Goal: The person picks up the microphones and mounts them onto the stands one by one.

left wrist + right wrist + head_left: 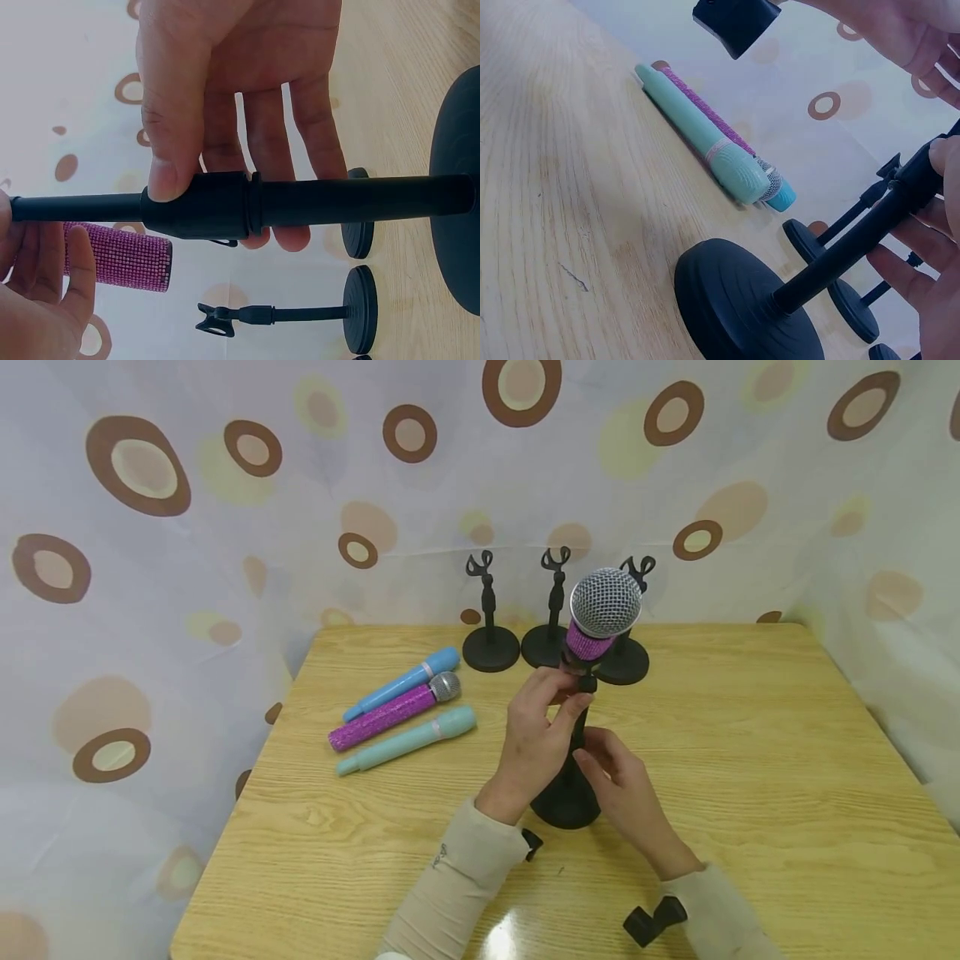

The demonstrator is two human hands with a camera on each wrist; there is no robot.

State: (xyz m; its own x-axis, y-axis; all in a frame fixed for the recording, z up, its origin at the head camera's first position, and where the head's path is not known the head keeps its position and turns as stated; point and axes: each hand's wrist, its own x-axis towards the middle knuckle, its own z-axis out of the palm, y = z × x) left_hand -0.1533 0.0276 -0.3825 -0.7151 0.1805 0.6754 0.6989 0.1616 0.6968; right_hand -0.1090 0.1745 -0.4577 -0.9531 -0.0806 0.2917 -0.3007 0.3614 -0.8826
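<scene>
A black microphone stand [566, 807] stands upright on the table, holding a sparkly pink microphone [606, 603] with a silver mesh head. My left hand [525, 739] pinches the stand's top joint just below that microphone. In the left wrist view, its fingers lie beside the rhinestone handle [124, 259]. Lower down, my right hand [628, 787] grips the collar [199, 206] of the pole, thumb on the near side and fingers behind. The right wrist view shows the round base [735, 296] flat on the wood.
Three more black stands [491, 649] with bare clips line the table's back edge. To the left lie a blue microphone [401, 683], a sparkly purple microphone [382, 717] and a mint-green microphone [408, 741]. A patterned curtain [300, 527] hangs behind the wooden table [315, 852].
</scene>
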